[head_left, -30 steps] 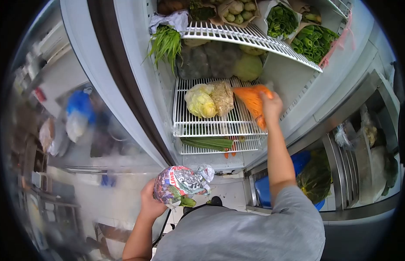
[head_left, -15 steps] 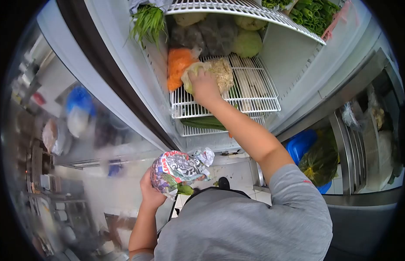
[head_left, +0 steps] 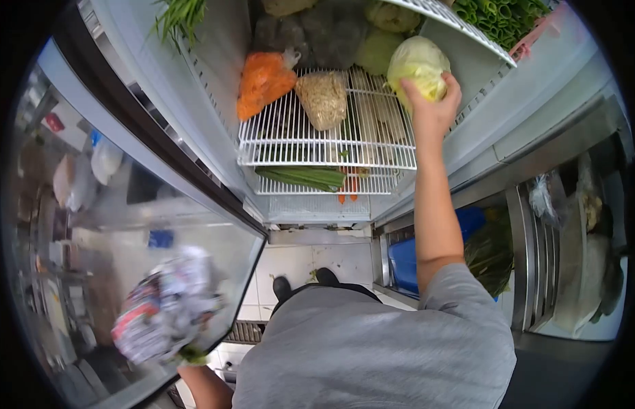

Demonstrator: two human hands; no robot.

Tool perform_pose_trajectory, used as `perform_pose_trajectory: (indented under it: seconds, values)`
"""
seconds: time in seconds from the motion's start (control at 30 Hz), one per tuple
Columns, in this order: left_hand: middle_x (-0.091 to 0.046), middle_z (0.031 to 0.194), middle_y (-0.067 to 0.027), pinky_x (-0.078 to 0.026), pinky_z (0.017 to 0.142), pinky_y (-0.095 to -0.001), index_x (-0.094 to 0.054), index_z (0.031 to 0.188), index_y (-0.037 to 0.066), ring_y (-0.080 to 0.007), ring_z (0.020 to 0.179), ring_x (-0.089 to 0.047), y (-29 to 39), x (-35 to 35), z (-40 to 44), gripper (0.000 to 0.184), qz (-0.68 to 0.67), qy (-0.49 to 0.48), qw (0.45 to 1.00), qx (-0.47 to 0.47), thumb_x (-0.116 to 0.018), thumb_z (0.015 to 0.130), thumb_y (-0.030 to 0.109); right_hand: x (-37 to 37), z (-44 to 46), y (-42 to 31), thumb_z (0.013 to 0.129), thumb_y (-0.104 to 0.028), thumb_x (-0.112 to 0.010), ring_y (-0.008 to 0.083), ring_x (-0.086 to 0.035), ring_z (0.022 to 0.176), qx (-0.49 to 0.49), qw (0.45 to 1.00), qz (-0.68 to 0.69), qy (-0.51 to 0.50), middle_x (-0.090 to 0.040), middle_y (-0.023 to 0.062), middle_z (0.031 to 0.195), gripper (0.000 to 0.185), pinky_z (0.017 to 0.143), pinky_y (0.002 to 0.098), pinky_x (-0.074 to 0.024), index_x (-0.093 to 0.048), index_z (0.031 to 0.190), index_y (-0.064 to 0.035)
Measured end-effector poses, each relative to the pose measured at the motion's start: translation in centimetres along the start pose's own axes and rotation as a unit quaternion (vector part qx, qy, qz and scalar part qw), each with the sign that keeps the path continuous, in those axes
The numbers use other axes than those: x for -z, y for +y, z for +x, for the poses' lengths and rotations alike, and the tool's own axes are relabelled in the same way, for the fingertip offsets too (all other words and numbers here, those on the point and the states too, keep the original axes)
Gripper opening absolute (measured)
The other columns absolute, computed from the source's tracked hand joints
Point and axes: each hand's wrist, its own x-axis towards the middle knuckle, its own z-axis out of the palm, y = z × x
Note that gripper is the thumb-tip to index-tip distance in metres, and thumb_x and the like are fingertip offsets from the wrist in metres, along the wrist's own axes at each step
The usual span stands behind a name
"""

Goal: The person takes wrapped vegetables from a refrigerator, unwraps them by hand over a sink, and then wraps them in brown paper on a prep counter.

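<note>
My right hand (head_left: 433,99) grips a pale yellow-green cabbage (head_left: 418,63) at the right side of the fridge, above the wire shelf (head_left: 276,146). On that shelf lie an orange bag (head_left: 264,83) at the left and a clear bag of pale shreds (head_left: 323,99) beside it. A newspaper-wrapped bundle (head_left: 164,307) with green leaves showing is at the lower left, blurred, in front of the glass door. My left forearm (head_left: 207,387) reaches up to it; the fingers of my left hand are hidden behind the bundle.
Long green vegetables (head_left: 300,177) and a few orange-red ones lie on a lower level. Dark bags (head_left: 334,34) stand at the back. The open glass door (head_left: 215,269) is at the left. A blue container (head_left: 403,262) and a metal rack (head_left: 529,259) are at the right.
My right hand has moved right, carrying the cabbage from beside the orange bag. The newspaper bundle has swung down and left with my left arm. The camera view has shifted.
</note>
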Motion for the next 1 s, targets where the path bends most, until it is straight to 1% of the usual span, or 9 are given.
perform_pose_trajectory:
  seconds: [0.13, 0.3, 0.33, 0.5, 0.67, 0.77, 0.8, 0.87, 1.0]
  values:
    - [-0.064, 0.077, -0.0185, -0.048, 0.061, -0.0437, -0.067, 0.092, 0.003, -0.0357, 0.068, -0.061, 1.5, 2.6, -0.5, 0.020, 0.227, 0.104, 0.955, -0.157, -0.068, 0.078, 0.017, -5.3, 3.9, 14.2, 0.069, -0.031, -0.080, 0.0391, -0.046, 0.120, -0.030, 0.955, -0.188, -0.228, -0.046, 0.0243, 0.132, 0.074, 0.100, 0.0459, -0.0383, -0.047, 0.131, -0.0055]
    - [-0.064, 0.066, -0.0163, -0.044, 0.053, -0.0402, -0.072, 0.078, 0.004, -0.0307, 0.056, -0.058, 3.6, 2.1, -4.9, 0.011, 0.421, 0.189, 0.815, -0.350, -0.067, 0.078, 0.014, -6.5, -0.5, 12.1, 0.074, -0.028, -0.075, 0.0416, -0.050, 0.116, 0.153, 0.958, -0.232, -0.062, -0.054, 0.0235, 0.126, 0.066, 0.104, 0.0461, -0.0345, -0.050, 0.130, -0.0031]
    - [-0.065, 0.067, -0.0130, -0.045, 0.057, -0.0350, -0.070, 0.079, -0.002, -0.0199, 0.059, -0.058, 3.3, 8.1, -4.1, 0.016, 0.604, 0.147, 0.672, -0.401, -0.066, 0.078, 0.013, -6.2, -2.6, 9.0, 0.076, -0.025, -0.074, 0.0404, -0.045, 0.122, 0.158, 0.972, -0.149, -0.089, -0.049, 0.0230, 0.131, 0.065, 0.105, 0.0479, -0.0333, -0.047, 0.132, -0.0040]
    - [-0.066, 0.089, -0.0030, -0.049, 0.073, -0.0282, -0.064, 0.100, -0.001, -0.0147, 0.076, -0.061, 4.9, 1.9, -5.7, 0.028, 0.211, 0.109, 0.935, -0.262, -0.071, 0.073, 0.005, -4.7, -16.8, -2.8, 0.078, -0.015, -0.071, 0.0312, -0.052, 0.115, 0.065, 0.886, 0.234, -0.394, -0.052, 0.0190, 0.129, 0.056, 0.098, 0.0392, -0.0418, -0.051, 0.128, -0.0039]
    - [-0.059, 0.105, -0.0074, -0.051, 0.080, -0.0292, -0.049, 0.123, 0.003, -0.0194, 0.093, -0.062, 3.0, 5.2, -12.6, 0.061, 0.293, 0.081, 0.880, -0.365, -0.079, 0.071, 0.016, 1.8, -28.9, -11.2, 0.077, -0.009, -0.068, 0.0238, -0.060, 0.095, 0.126, 0.632, 0.262, -0.718, -0.059, 0.0099, 0.113, 0.042, 0.082, 0.0344, -0.0494, -0.059, 0.118, -0.0077]
    - [-0.048, 0.133, -0.0139, -0.050, 0.087, -0.0372, -0.032, 0.141, 0.005, -0.0211, 0.113, -0.054, 3.5, 10.5, -20.3, 0.067, -0.140, -0.206, 0.909, -0.334, -0.052, 0.093, 0.048, 4.8, -36.2, -14.7, 0.078, -0.011, -0.065, 0.0273, -0.062, 0.097, 0.170, 0.479, 0.210, -0.836, -0.063, 0.0148, 0.110, 0.040, 0.086, 0.0370, -0.0492, -0.061, 0.118, -0.0060]
    - [-0.043, 0.138, -0.0147, -0.051, 0.088, -0.0402, -0.031, 0.142, 0.005, -0.0238, 0.119, -0.051, 1.0, 16.5, -22.2, 0.066, 0.232, 0.074, 0.845, -0.475, -0.059, 0.092, 0.036, 6.4, -38.1, -17.1, 0.079, -0.010, -0.063, 0.0274, -0.062, 0.100, 0.177, 0.423, 0.202, -0.866, -0.064, 0.0165, 0.110, 0.041, 0.087, 0.0365, -0.0491, -0.060, 0.119, -0.0040]
    - [-0.047, 0.135, -0.0149, -0.052, 0.087, -0.0379, -0.033, 0.140, 0.003, -0.0249, 0.121, -0.051, 5.2, 16.2, -26.7, 0.067, -0.080, 0.197, 0.910, -0.355, -0.066, 0.083, 0.016, 8.9, -43.6, -20.7, 0.081, -0.010, -0.063, 0.0273, -0.061, 0.103, 0.248, 0.332, 0.266, -0.870, -0.064, 0.0138, 0.110, 0.038, 0.090, 0.0371, -0.0486, -0.060, 0.119, -0.0050]
    - [-0.063, 0.108, -0.0101, -0.051, 0.082, -0.0328, -0.054, 0.117, -0.003, -0.0203, 0.091, -0.063, 11.9, 20.0, -28.6, 0.048, 0.079, 0.272, 0.884, -0.372, -0.067, 0.070, -0.006, 12.6, -54.4, -30.4, 0.077, -0.012, -0.063, 0.0323, -0.056, 0.110, 0.462, 0.242, 0.308, -0.796, -0.063, 0.0155, 0.111, 0.037, 0.099, 0.0460, -0.0416, -0.062, 0.114, -0.0044]
